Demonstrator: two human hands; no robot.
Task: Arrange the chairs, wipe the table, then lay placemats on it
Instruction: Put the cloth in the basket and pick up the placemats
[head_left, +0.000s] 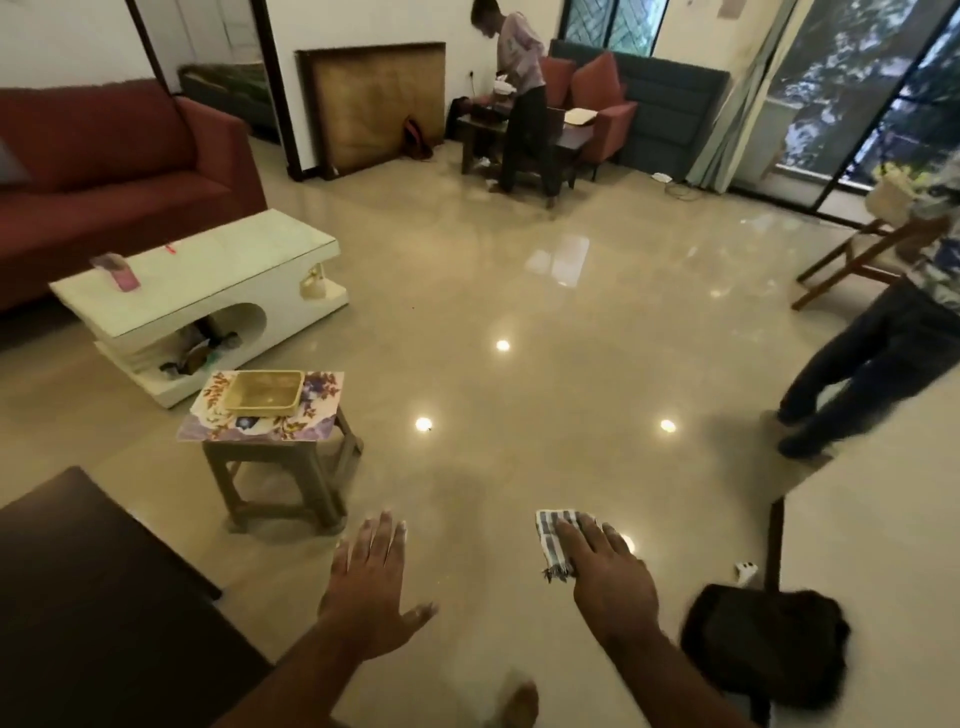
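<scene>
Striped blue-and-white cloth (556, 540) is in the right hand (608, 577) down around 5 o'clock. The fingers lie pretty much straight across the top of it and the thumb is hidden, so can't tell exactly how it's pinched, but it hangs under the hand above the shiny beige floor (519, 312). Left hand (371, 587) is out at about 6 o'clock, palm down, fingers straight and spread a bit, thumb wide, holding nothing.

Floral placemats (291, 426) sit stacked on a small brown stool (291, 478) at roughly 9 o'clock, with a yellowish tray (262, 392) on top of them. Dark table (88, 597) pokes in at 8 o'clock. Wooden chair (857, 260) is over at 2 o'clock, tilted, next to a person in jeans (872, 364) at 3.

Black bag (763, 639) on the floor at 5 o'clock, white coffee table (208, 270) and red sofa (104, 156) at 10, and another person (519, 104) bent over a low table at 12.
</scene>
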